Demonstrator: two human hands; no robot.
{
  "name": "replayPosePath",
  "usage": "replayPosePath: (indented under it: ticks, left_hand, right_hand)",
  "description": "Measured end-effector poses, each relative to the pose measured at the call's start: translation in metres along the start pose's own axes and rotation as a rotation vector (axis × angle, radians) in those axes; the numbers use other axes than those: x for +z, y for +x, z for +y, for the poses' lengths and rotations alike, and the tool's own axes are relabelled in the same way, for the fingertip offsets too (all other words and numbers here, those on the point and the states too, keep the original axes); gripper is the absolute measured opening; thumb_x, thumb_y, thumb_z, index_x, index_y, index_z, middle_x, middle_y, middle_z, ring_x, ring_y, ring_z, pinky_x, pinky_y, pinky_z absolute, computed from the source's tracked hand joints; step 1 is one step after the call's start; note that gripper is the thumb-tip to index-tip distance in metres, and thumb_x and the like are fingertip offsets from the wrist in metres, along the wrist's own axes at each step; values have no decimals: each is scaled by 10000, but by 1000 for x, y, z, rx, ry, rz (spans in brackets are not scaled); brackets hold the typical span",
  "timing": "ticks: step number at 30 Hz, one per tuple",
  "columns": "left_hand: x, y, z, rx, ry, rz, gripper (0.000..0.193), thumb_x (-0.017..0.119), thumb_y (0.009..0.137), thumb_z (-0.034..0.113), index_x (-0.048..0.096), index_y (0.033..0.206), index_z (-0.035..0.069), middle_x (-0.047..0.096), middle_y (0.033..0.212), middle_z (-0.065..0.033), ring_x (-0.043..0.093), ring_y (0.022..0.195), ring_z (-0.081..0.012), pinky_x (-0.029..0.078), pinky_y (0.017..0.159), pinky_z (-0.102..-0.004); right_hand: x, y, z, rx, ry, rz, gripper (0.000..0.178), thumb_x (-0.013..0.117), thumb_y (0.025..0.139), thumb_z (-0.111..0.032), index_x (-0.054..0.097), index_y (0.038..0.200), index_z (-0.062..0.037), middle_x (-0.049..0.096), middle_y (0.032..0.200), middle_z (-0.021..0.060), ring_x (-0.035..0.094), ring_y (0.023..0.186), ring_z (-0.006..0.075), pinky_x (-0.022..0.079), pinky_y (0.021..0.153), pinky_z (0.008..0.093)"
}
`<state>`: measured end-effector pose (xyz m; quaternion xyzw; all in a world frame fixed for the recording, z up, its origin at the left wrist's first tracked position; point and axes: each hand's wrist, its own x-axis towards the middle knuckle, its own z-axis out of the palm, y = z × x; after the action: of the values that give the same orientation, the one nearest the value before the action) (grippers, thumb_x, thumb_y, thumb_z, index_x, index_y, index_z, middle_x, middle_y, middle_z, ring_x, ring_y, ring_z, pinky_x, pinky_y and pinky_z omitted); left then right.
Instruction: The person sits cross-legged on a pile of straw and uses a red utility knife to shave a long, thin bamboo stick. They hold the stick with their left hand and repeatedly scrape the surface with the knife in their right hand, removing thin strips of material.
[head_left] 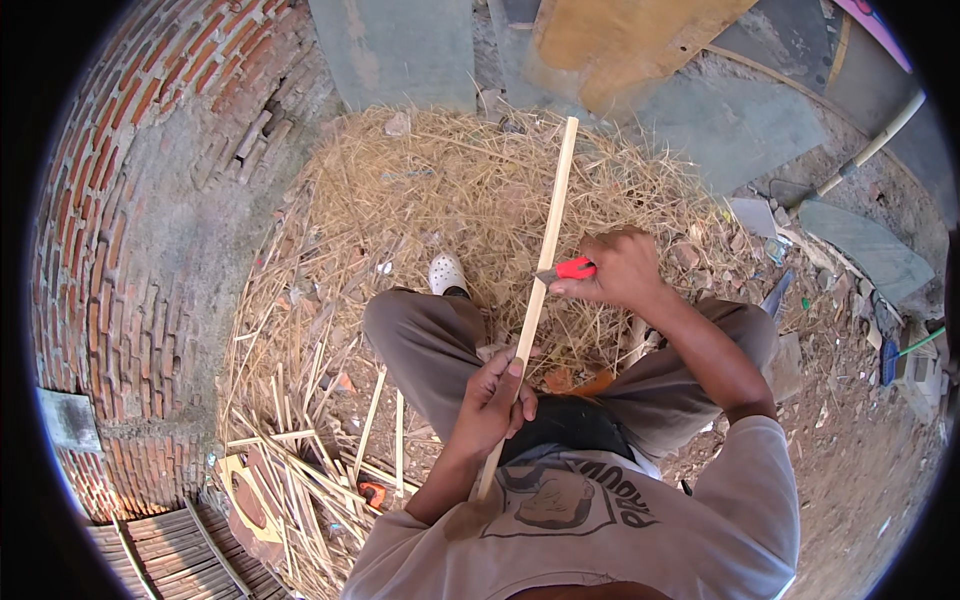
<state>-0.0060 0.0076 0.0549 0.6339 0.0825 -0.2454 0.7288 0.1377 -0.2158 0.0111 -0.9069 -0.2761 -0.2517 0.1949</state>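
Observation:
A long, pale strip of wood or bamboo (556, 207) runs slantwise from my chest up over the ground between my knees. Low on the strip, my left hand (497, 395) is closed around it. My right hand (622, 268) grips a red-handled utility knife (576, 268) farther up. The knife's short blade lies against the strip's right edge, around its middle. My fingers cover part of the red handle. The strip's lower end rests close to my shirt.
Dry straw and shavings (440, 170) cover the ground ahead. At the lower left lies a pile of thin strips (310, 490), with an orange-and-black tool (372, 494) beside it. A brick wall (120, 250) rises on the left. Grey sheets (400, 55) and a tan board (620, 40) stand at the back.

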Motion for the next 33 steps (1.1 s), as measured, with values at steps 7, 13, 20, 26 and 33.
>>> replayPosePath:
  ticks: [7,13,20,26,33]
  left_hand:
    - [2,-1,-4,-20,73,-35,313,319,1053,215,476,1278,65,524,577,-56,352,349,-49,288,367,-190]
    - [5,-8,-10,-51,101,-69,307,333,1050,231,486,1258,65,517,544,-34,368,355,-46,287,369,-191]
    - [9,-31,-28,-181,25,-201,312,359,1046,219,477,1298,79,524,564,-21,379,393,-36,294,404,-190]
    - [-9,-16,-14,-56,-10,37,332,354,1045,201,462,1318,47,534,588,-45,362,357,-43,280,364,-184]
    - [2,-12,-2,0,67,13,314,369,1040,175,468,1306,41,532,591,-33,358,363,-31,280,370,-179]
  right_hand:
    - [12,13,43,107,-117,93,717,584,671,-808,541,505,-112,465,406,64,518,359,240,421,390,359]
    - [7,24,86,440,-168,-87,774,481,734,-824,642,629,-74,573,505,111,621,507,296,482,489,413]
    - [-24,26,179,1129,-112,-39,843,361,814,-809,697,759,-38,681,777,208,677,835,340,507,739,455]
    - [-22,12,47,531,37,-234,719,472,794,-769,680,700,-87,599,560,140,634,572,318,490,558,431]
    - [-11,-5,-4,132,95,-144,670,625,683,-754,592,587,-91,486,459,87,557,442,292,437,459,399]
